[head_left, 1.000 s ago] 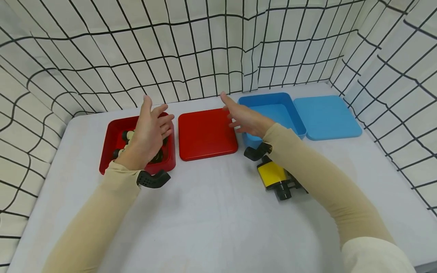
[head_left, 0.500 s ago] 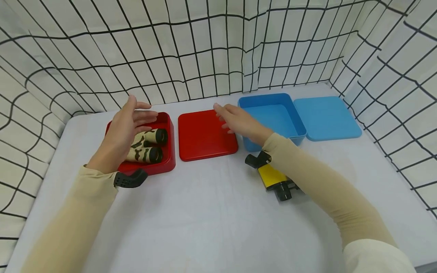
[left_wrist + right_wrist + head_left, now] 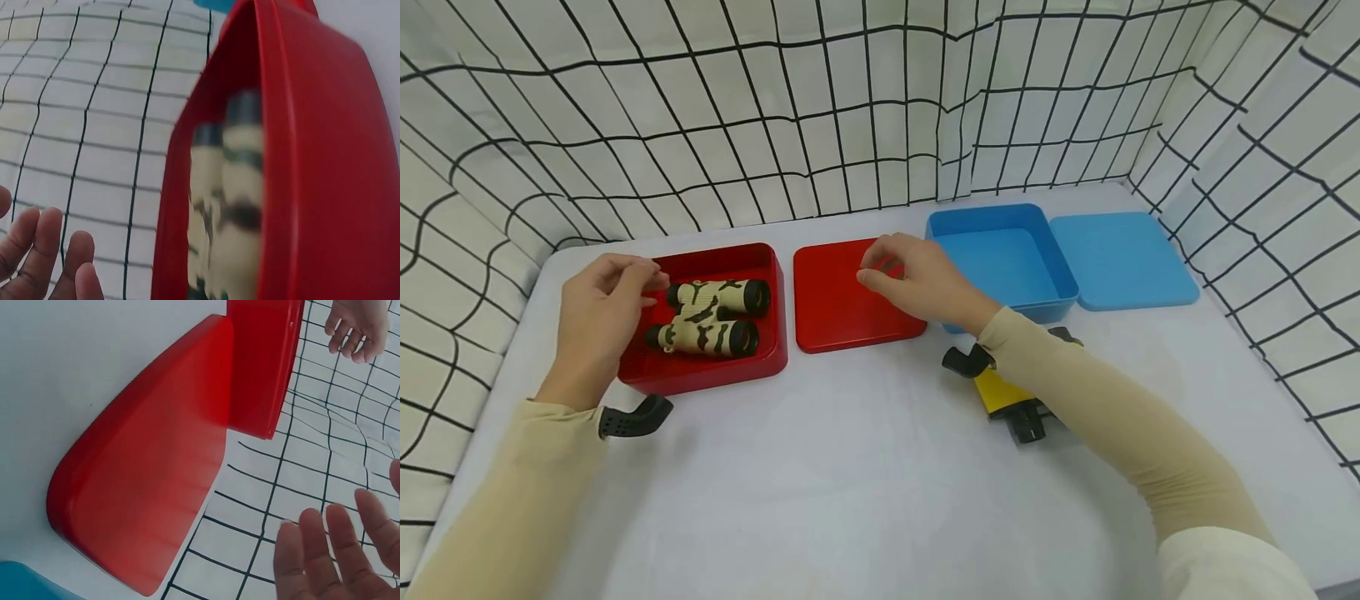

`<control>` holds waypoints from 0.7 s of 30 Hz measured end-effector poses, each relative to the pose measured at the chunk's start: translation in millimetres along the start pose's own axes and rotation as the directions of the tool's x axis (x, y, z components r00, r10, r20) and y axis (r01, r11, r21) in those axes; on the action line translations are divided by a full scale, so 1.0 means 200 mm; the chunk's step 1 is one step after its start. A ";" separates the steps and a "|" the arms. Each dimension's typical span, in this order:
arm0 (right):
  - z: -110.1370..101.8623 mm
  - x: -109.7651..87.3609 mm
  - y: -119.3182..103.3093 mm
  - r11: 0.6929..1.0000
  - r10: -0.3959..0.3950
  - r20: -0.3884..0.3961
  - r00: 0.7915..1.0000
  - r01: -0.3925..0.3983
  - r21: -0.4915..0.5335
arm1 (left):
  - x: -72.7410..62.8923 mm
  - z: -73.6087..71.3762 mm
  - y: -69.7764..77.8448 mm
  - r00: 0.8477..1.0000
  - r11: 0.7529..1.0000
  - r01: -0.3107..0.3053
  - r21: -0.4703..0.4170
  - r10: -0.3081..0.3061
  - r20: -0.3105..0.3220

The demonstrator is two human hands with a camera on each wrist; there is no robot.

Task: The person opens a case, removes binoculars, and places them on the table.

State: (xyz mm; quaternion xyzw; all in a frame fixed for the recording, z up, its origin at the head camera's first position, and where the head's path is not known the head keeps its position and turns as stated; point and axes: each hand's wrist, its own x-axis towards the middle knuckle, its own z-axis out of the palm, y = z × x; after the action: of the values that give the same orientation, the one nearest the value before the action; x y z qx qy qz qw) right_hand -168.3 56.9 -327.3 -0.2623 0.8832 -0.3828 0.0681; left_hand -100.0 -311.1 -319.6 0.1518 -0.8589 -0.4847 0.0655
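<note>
Camouflage-patterned binoculars (image 3: 707, 318) lie inside the red box (image 3: 700, 383) on the left. My left hand (image 3: 597, 321) hovers by the box's left side, its fingers loosely bent and holding nothing. In the left wrist view, fingers (image 3: 47, 240) show apart from the box. Over the flat red lid (image 3: 831, 300) hangs my right hand (image 3: 921, 279), fingers loosely curved, nothing held. The right wrist view also shows these relaxed fingers (image 3: 340, 544), off to one side of the lid. Beneath my right forearm sits a yellow and black object (image 3: 1003, 393), partly hidden by the sleeve.
An empty blue box (image 3: 1011, 258) stands right of the red lid, with a flat blue lid (image 3: 1123, 260) beside it. A white table (image 3: 850, 483) carries everything. White walls with black grid lines (image 3: 820, 108) rise behind and at both sides.
My left hand has moved left from over the red box, uncovering the binoculars, and its fingers have bent more. The right hand has shifted slightly left and lower over the red lid, its fingers curving.
</note>
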 end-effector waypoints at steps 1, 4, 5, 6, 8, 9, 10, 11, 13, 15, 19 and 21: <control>0.00 0.00 0.00 1.000 -0.022 -0.006 1.000 0.022 -0.013 | 0.01 -0.01 -0.02 1.000 1.000 0.008 0.026 -0.008 -0.010; 0.01 -0.01 0.00 0.995 -0.096 -0.017 0.995 0.095 -0.042 | 0.04 -0.05 -0.09 0.998 0.995 0.034 0.093 -0.029 -0.052; 0.01 -0.01 0.00 0.991 -0.123 -0.019 0.992 0.122 -0.052 | 0.05 -0.05 -0.11 0.997 0.992 0.040 0.119 -0.031 -0.073; 0.01 0.00 -0.01 0.987 -0.147 -0.019 0.989 0.146 -0.061 | 0.06 -0.06 -0.14 0.995 0.989 0.043 0.144 -0.030 -0.095; 0.00 0.00 -0.01 0.979 -0.189 -0.024 0.982 0.187 -0.082 | 0.07 -0.07 -0.17 0.990 0.981 0.038 0.193 -0.011 -0.138; -0.01 0.00 -0.01 0.975 -0.206 -0.028 0.978 0.202 -0.097 | 0.08 -0.07 -0.19 0.989 0.975 0.029 0.221 0.005 -0.150; -0.01 0.01 -0.02 0.970 -0.219 -0.031 0.975 0.214 -0.115 | 0.08 -0.07 -0.21 0.987 0.968 0.018 0.249 0.023 -0.158; -0.02 0.01 -0.02 0.966 -0.227 -0.033 0.973 0.221 -0.133 | 0.09 -0.07 -0.23 0.987 0.961 -0.002 0.277 0.046 -0.155; -0.04 0.01 -0.03 0.961 -0.228 -0.030 0.973 0.220 -0.167 | 0.10 -0.07 -0.27 0.991 0.942 -0.042 0.334 0.083 -0.108; -0.05 0.02 -0.04 0.959 -0.220 -0.018 0.975 0.213 -0.188 | 0.10 -0.08 -0.30 0.992 0.913 -0.090 0.399 0.116 -0.040; -0.05 0.03 -0.06 0.958 -0.210 0.016 0.978 0.209 -0.195 | 0.09 -0.09 -0.37 0.989 0.869 -0.145 0.473 0.146 0.035; -0.05 0.04 -0.06 0.956 -0.214 0.029 0.976 0.216 -0.201 | 0.09 -0.09 -0.38 0.988 0.864 -0.147 0.482 0.150 0.033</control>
State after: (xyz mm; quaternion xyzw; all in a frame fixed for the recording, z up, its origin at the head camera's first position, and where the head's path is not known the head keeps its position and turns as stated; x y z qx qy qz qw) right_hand -172.3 51.8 -311.0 -0.3635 0.8837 -0.2949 0.0018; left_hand -97.2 -369.3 -375.8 0.0980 -0.9616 -0.2481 0.0650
